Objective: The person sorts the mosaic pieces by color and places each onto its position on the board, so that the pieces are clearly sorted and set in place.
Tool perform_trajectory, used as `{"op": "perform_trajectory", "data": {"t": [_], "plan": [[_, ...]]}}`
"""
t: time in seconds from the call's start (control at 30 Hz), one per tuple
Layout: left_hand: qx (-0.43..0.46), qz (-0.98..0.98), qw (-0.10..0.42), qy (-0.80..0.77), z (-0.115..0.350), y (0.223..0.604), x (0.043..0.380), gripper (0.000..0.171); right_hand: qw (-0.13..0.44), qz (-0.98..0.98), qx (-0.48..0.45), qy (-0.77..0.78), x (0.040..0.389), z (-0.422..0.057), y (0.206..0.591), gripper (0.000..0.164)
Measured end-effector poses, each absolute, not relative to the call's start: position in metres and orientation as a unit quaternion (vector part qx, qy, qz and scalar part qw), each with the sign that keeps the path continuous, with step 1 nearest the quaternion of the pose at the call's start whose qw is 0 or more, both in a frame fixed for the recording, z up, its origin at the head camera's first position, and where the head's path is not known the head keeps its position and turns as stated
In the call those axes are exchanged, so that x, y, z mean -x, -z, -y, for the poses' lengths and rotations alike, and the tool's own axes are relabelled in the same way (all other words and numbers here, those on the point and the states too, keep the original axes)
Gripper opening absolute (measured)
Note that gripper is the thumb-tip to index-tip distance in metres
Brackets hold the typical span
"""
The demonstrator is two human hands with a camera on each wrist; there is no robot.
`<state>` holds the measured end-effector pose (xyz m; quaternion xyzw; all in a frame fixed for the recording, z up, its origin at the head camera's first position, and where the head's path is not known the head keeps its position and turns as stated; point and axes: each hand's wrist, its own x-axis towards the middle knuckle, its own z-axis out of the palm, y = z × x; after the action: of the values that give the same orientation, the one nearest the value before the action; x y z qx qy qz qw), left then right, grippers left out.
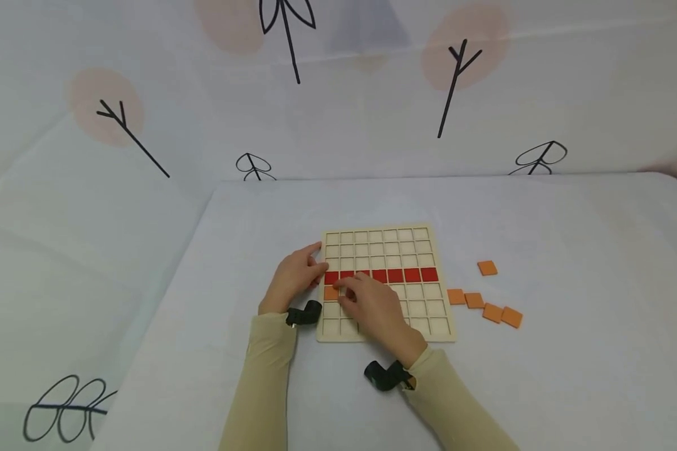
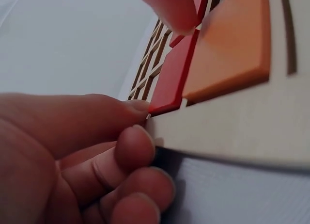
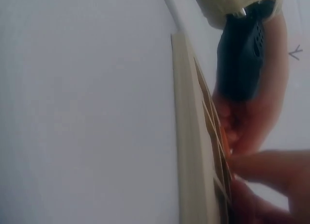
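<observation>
A pale wooden grid board (image 1: 320, 332) lies on the table, a row of red tiles (image 1: 395, 275) across it. One orange tile (image 1: 331, 293) is at the left end of the row just nearer than the red one. My left hand (image 1: 293, 275) holds the board's left edge; in the left wrist view its thumb (image 2: 97, 120) lies along the rim by a red tile (image 2: 174, 73), other fingers curled beside the board. My right hand (image 1: 372, 307) reaches over the board, index finger and thumb at the right corners of the orange tile (image 2: 232, 44). Its palm side is hidden.
Several loose orange tiles (image 1: 474, 300) lie in a line off the board's right side, with a single orange tile (image 1: 488, 268) farther back. Black wrist cameras (image 1: 386, 376) sit on both wrists. A patterned cloth (image 1: 361, 94) hangs behind the white table.
</observation>
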<state>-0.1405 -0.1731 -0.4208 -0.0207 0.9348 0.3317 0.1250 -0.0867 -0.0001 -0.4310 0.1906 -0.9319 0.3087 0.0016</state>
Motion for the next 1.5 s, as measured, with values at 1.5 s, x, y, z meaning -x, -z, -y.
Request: {"op": "perform_trajectory", "data": {"t": [1.5], "plan": [[0.035,-0.938,0.119,-0.324,0.168,0.42,0.136,0.057,-0.104,0.908,-0.159,-0.374,0.111,-0.103,0.406,0.032]]}}
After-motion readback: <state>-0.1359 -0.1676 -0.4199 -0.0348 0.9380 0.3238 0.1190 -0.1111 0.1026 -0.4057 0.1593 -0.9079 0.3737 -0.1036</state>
